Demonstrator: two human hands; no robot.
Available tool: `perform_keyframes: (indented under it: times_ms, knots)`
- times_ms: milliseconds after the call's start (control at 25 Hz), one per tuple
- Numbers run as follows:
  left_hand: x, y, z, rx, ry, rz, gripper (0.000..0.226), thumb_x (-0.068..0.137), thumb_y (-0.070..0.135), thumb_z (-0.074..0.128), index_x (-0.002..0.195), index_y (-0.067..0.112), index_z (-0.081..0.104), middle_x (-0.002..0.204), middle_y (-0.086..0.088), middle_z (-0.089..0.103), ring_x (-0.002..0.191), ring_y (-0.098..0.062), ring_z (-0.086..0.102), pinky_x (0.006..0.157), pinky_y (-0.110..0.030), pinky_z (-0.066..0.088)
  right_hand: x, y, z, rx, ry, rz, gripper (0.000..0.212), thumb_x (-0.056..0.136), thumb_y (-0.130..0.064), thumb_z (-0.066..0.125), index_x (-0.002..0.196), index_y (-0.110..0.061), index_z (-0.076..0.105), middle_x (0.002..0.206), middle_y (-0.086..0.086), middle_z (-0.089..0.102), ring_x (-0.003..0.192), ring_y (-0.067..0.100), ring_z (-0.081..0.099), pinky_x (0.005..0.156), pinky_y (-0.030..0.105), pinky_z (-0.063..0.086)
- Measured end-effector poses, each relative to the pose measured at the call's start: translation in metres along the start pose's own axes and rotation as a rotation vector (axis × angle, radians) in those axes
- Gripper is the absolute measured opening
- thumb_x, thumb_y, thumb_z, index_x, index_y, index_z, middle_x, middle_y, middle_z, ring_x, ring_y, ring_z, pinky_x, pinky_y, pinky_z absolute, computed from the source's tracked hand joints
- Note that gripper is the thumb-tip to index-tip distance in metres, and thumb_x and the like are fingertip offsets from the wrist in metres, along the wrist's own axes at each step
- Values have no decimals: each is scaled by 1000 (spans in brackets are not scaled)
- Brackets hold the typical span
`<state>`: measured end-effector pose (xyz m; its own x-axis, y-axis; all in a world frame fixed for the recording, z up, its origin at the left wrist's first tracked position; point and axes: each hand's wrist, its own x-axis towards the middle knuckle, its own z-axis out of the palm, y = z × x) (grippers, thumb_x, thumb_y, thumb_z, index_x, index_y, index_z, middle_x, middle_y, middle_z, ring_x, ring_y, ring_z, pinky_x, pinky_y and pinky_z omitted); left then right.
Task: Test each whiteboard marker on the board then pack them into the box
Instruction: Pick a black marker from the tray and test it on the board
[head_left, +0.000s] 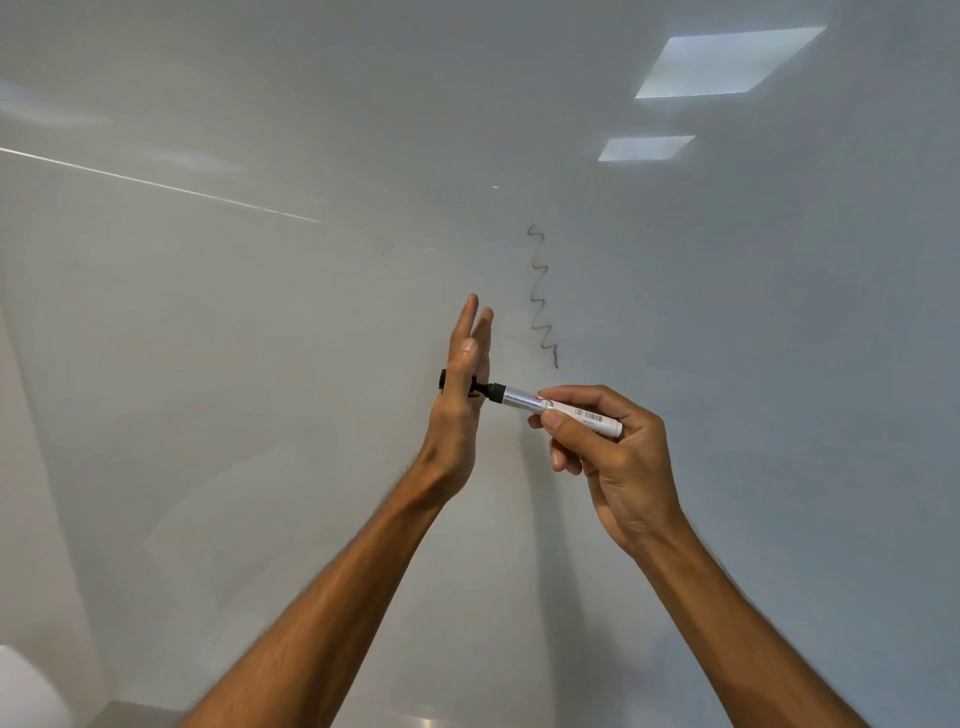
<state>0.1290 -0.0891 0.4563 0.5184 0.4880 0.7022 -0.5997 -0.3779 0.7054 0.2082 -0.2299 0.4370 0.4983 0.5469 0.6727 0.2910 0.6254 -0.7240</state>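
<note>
White marker (558, 406) gripped in right hand (613, 457), black cap (457, 385) behind flat open left hand (460, 395), squiggle (543, 296) on board (260, 312) above

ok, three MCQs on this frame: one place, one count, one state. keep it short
1. Where is the squiggle relative to the marker?
A above it
B below it
C left of the left hand

2. How many squiggles are on the whiteboard?
A one
B two
C three

3. How is the left hand?
A fist
B fingers straight, cap at the palm
C gripping the barrel

Key: 1 A, the line ends just above the marker. 2 A, only one dark wavy line shows. 3 B, fingers are extended while the right hand holds the barrel.
</note>
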Motion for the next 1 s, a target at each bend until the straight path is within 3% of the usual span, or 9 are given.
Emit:
perform_keyframes:
  times_ms: [320,640,1000]
  knots:
    - [-7,-4,2,13,-24,-69,66,94,47,28,158,29,23,162,6,31,149,-12,28,122,-33,23,3,7,4,-33,-25,33,25,81,-11,73,106,-4,73,90,16,74,56,24,60,52,26,50]
    - [-14,-14,2,-90,-30,-120,64,93,40,28,156,29,29,160,6,36,146,-9,34,123,-41,25,5,19,11,5,3,94,17,88,-8,67,102,2,71,81,21,71,49,22,53,50,28,48]
    - [-16,-27,-10,-138,-61,-229,64,93,49,33,155,33,29,158,9,38,144,-8,37,117,-34,32,6,23,9,11,-51,209,16,93,-8,64,102,4,69,78,19,65,53,21,50,49,25,42]
